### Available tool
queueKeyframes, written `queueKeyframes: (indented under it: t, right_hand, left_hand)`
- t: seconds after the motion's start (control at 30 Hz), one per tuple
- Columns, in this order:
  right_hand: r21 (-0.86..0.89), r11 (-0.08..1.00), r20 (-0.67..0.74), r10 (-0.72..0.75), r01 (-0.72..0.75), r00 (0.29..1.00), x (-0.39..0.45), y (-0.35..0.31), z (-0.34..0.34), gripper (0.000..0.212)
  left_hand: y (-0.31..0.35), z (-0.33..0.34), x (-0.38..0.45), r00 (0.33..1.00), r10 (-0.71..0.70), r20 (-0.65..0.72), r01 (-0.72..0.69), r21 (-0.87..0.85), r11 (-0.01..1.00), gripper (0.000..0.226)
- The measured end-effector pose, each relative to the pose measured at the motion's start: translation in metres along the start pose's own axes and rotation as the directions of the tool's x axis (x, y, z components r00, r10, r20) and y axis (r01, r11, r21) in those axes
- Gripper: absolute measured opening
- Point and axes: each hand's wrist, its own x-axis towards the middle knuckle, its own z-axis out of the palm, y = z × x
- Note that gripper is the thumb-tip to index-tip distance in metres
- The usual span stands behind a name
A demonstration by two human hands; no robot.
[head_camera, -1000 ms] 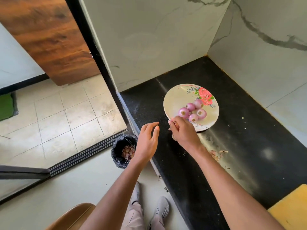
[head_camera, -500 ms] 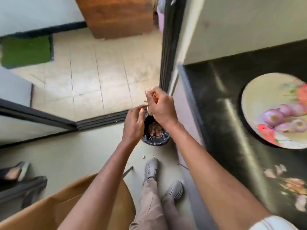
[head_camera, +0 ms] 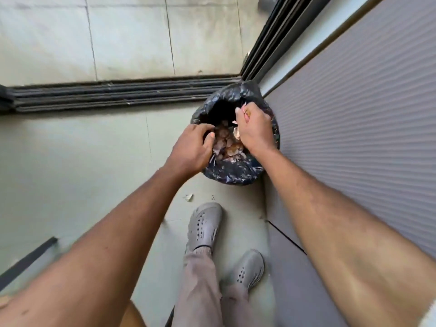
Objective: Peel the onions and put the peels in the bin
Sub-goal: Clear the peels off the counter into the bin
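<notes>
Disposal step in hand. At frame centre, right hand (head_camera: 256, 128) clenches onion peels (head_camera: 236, 133) over the black-lined bin (head_camera: 232, 172); left hand (head_camera: 192, 147), fingers curled, apparently empty. Next: release the peels inside.

No readable text, labels or numbers anywhere

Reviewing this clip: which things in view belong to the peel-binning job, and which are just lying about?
Job:
- bin, black liner
- onion peels inside it
- right hand, curled round peels
- left hand at the rim

Lying about:
- scrap on the floor
- grey clogs
- door track
</notes>
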Motion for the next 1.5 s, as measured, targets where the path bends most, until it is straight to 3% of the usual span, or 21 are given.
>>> queueKeyframes:
  t: [0.13, 0.27, 0.37, 0.47, 0.57, 0.67, 0.87, 1.0, 1.17, 1.33, 1.5]
  right_hand:
    - [-0.132, 0.99, 0.164, 0.069, -0.047, 0.984, 0.039, 0.057, 0.058, 0.038]
    - [-0.175, 0.976, 0.269, 0.171, -0.126, 0.948, 0.045, 0.068, 0.09, 0.05]
    - [-0.21, 0.967, 0.191, 0.182, -0.141, 0.965, 0.018, 0.074, 0.09, 0.04]
    - [-0.239, 0.957, 0.106, 0.192, -0.162, 0.976, 0.001, 0.067, 0.066, 0.011]
    - [-0.292, 0.955, 0.155, 0.106, -0.056, 0.982, -0.017, 0.046, 0.054, 0.046]
    - [-0.292, 0.956, 0.142, 0.077, -0.033, 0.987, -0.046, 0.019, 0.03, 0.059]
    - [-0.248, 0.966, 0.063, -0.066, 0.08, 0.996, -0.101, -0.09, -0.1, 0.062]
    - [-0.168, 0.97, 0.015, -0.178, 0.178, 0.984, -0.144, -0.163, -0.197, 0.059]
    - [-0.075, 0.936, -0.194, -0.352, 0.344, 0.916, -0.209, -0.226, -0.345, 0.05]
    - [-0.011, 0.92, -0.416, -0.36, 0.391, 0.835, -0.281, -0.217, -0.435, 0.045]
    - [-0.006, 0.966, -0.549, -0.219, 0.258, 0.807, -0.345, -0.121, -0.491, 0.041]
  left_hand:
    - [-0.042, 0.052, 0.042, 0.999, 0.014, 0.051, -0.014, 0.012, 1.0, 0.04]
    - [-0.069, 0.072, 0.054, 0.997, -0.01, 0.072, 0.008, 0.032, 0.999, 0.041]
    - [-0.077, 0.079, 0.041, 0.991, -0.052, 0.127, 0.045, 0.061, 0.997, 0.043]
    - [-0.06, 0.071, 0.037, 0.989, -0.068, 0.134, 0.059, 0.076, 0.995, 0.045]
    - [-0.043, 0.061, 0.036, 0.995, -0.051, 0.081, 0.042, 0.111, 0.993, 0.048]
    - [-0.015, 0.045, 0.019, 0.998, -0.037, 0.052, 0.028, 0.177, 0.984, 0.051]
    - [0.095, -0.061, -0.054, 0.997, 0.053, -0.058, -0.037, 0.24, 0.97, 0.051]
    - [0.174, -0.134, -0.111, 0.983, 0.104, -0.152, -0.075, 0.182, 0.98, 0.048]
    - [0.291, -0.199, -0.193, 0.941, 0.203, -0.27, -0.19, 0.076, 0.979, 0.043]
    - [0.382, -0.208, -0.273, 0.895, 0.365, -0.255, -0.349, 0.107, 0.931, 0.038]
    - [0.453, -0.13, -0.309, 0.887, 0.462, -0.024, -0.459, 0.082, 0.885, 0.042]
